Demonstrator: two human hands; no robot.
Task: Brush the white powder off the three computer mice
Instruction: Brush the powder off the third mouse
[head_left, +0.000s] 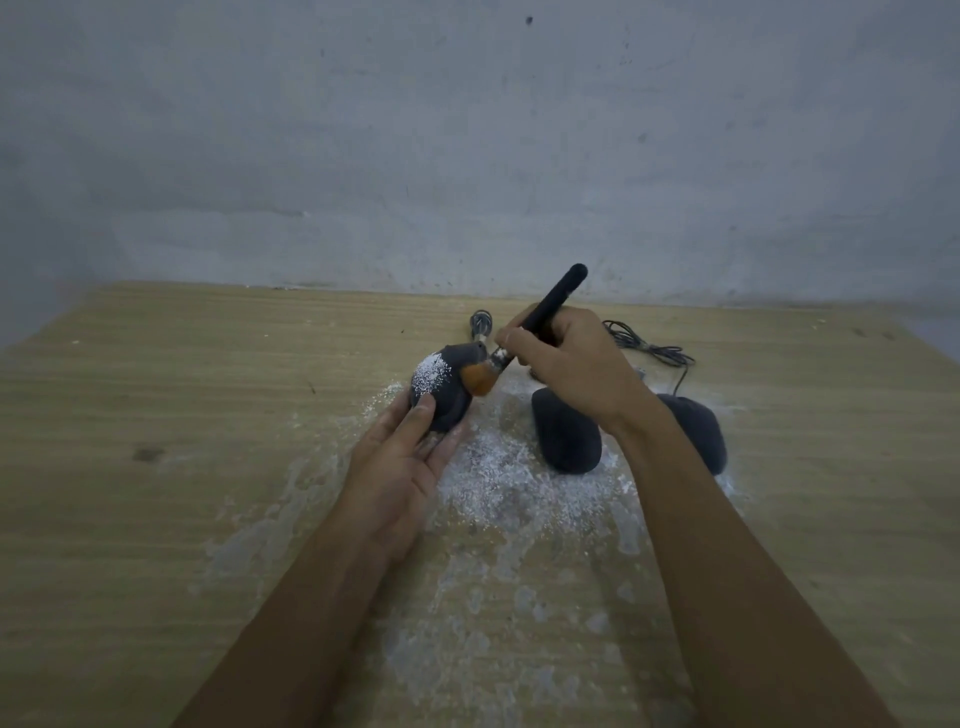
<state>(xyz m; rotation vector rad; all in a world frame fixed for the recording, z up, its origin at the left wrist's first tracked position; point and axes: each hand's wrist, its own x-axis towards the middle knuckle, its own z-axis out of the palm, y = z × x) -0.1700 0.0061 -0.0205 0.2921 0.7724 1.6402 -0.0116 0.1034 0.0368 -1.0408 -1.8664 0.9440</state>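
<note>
fingers pinch brush — bristles touching held mouse

Bare workroom — wooden table, scuffed grey wall.

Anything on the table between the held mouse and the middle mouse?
Head view: only spilled white powder on the table between held mouse and middle mouse.

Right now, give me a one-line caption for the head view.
Left hand holds a powdered mouse while right hand brushes it.
</note>
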